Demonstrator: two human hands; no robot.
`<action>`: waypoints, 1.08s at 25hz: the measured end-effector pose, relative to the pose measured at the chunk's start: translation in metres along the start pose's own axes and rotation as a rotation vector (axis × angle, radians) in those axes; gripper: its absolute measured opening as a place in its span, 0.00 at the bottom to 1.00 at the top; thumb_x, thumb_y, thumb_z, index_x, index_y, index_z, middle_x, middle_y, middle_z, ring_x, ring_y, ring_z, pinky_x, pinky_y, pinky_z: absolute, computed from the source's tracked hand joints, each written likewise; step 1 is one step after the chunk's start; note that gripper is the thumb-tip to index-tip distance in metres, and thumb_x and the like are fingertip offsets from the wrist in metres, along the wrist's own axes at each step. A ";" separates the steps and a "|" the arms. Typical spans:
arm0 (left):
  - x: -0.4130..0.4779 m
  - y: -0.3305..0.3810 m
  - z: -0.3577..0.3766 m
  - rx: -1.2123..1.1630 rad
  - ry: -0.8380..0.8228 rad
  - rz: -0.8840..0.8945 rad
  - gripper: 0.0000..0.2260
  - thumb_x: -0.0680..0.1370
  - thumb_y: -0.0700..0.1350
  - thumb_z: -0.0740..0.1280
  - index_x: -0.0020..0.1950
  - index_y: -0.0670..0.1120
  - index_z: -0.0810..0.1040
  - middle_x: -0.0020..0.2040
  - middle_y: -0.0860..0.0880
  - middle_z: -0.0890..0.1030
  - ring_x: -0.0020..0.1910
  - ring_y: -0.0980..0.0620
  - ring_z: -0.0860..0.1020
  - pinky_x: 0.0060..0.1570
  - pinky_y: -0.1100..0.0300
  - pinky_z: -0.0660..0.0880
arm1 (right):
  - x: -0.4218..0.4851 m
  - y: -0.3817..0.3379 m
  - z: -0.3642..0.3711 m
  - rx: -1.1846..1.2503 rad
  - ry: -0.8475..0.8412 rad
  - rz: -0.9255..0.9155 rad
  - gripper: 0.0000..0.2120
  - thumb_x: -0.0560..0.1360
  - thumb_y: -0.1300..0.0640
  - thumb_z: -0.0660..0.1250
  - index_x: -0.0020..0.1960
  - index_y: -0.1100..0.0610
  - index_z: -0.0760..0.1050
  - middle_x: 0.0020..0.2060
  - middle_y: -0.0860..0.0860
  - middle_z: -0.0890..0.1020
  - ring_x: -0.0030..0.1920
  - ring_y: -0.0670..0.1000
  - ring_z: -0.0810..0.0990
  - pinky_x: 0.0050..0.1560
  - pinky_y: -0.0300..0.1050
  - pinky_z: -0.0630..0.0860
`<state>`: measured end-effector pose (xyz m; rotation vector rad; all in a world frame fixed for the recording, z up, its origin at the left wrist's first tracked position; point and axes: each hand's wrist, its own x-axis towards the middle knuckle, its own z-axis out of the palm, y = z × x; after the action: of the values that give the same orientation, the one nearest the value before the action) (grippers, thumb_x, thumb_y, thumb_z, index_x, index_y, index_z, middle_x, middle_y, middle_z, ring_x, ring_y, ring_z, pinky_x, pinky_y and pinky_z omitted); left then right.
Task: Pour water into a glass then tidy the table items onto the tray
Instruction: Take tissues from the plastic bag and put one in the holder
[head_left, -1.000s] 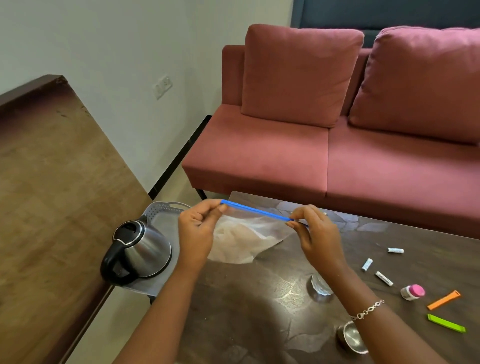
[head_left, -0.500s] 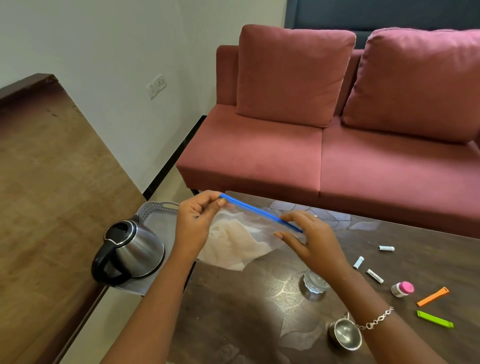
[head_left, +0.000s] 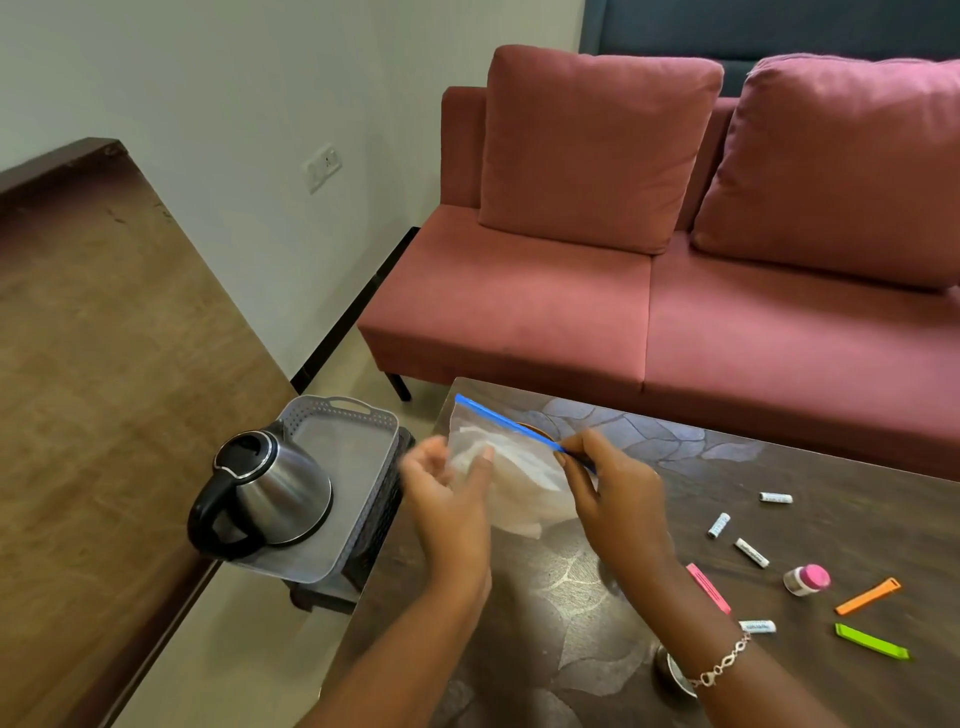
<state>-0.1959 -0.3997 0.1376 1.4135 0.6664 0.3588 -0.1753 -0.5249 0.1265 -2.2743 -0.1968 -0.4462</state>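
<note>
**Right hand pinches the zip bag over the table's near corner**

The right hand pinches the blue zip strip of a clear zip bag between thumb and fingertips, near the strip's right end. The bag hangs raised above the table, strip uppermost and slanting down to the right, with something white inside it. The left hand is just beside the bag's left edge, blurred, its fingers loose and holding nothing; the thumb lies across the plastic, and I cannot tell whether it touches.

A chain bracelet sits on the right wrist, and a steel cup shows partly from under that arm.

To the right, on the table, lie four small white batteries, a pink clip, a small jar with a pink lid, an orange clip and a green clip, all apart from one another.

Left of the table, a grey tray rests on a dark stool, and a steel kettle with a black handle stands on the tray's near end.

A red sofa stands beyond the table
</note>
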 end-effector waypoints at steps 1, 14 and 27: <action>-0.006 -0.001 0.002 -0.065 -0.076 -0.090 0.09 0.73 0.39 0.70 0.50 0.46 0.73 0.49 0.47 0.77 0.50 0.50 0.76 0.46 0.62 0.75 | -0.003 -0.001 0.001 0.028 0.001 -0.005 0.01 0.72 0.62 0.69 0.43 0.57 0.78 0.34 0.48 0.83 0.32 0.46 0.79 0.34 0.34 0.71; -0.012 0.011 0.005 -0.152 -0.234 -0.222 0.08 0.75 0.32 0.65 0.40 0.43 0.78 0.38 0.47 0.82 0.32 0.58 0.83 0.33 0.66 0.80 | -0.007 -0.011 0.007 0.367 -0.231 0.233 0.06 0.73 0.62 0.67 0.49 0.60 0.81 0.45 0.54 0.84 0.48 0.50 0.82 0.51 0.49 0.80; -0.011 0.006 0.005 -0.112 -0.211 -0.252 0.08 0.73 0.30 0.67 0.41 0.43 0.78 0.39 0.47 0.82 0.34 0.55 0.82 0.35 0.65 0.81 | -0.002 -0.014 0.005 0.382 -0.311 0.360 0.05 0.73 0.64 0.67 0.45 0.62 0.82 0.41 0.56 0.84 0.44 0.52 0.81 0.52 0.54 0.79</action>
<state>-0.2006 -0.4095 0.1459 1.2239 0.6324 0.0467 -0.1802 -0.5116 0.1322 -1.9327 -0.0206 0.1279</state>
